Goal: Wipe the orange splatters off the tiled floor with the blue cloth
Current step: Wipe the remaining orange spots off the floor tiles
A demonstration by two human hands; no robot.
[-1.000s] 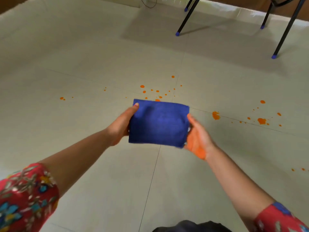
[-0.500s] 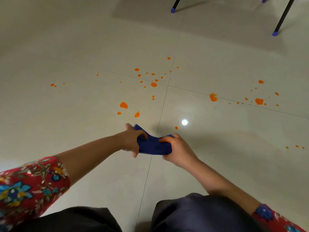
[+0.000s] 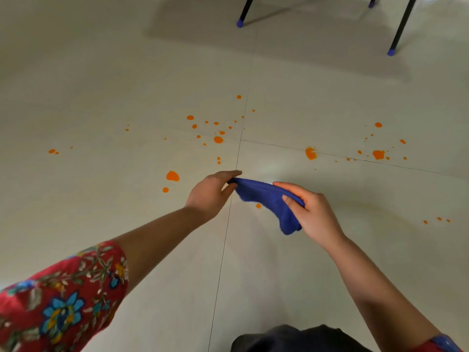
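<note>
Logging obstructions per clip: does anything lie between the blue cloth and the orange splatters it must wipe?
Nothing visible does. The left hand and right hand hold the blue cloth over bare tiled floor; one orange drop lies beside it, the larger splatters ahead. Chair legs stand far beyond.

Indoors, most likely a room in a home or a small eating area, viewed from head height looking down. Underfoot, a tiled floor (image 3: 101, 72) of large, pale, glossy squares, with thin dark grout lines (image 3: 220, 275) crossing mid-frame. Along the far edge, slim black furniture legs (image 3: 402, 26) tipped with blue caps (image 3: 239, 22), soft shadow beneath. Scattered over the tiles, orange splatters (image 3: 172, 176). At lower left, a red floral sleeve (image 3: 63, 301), everyday dress.
</note>
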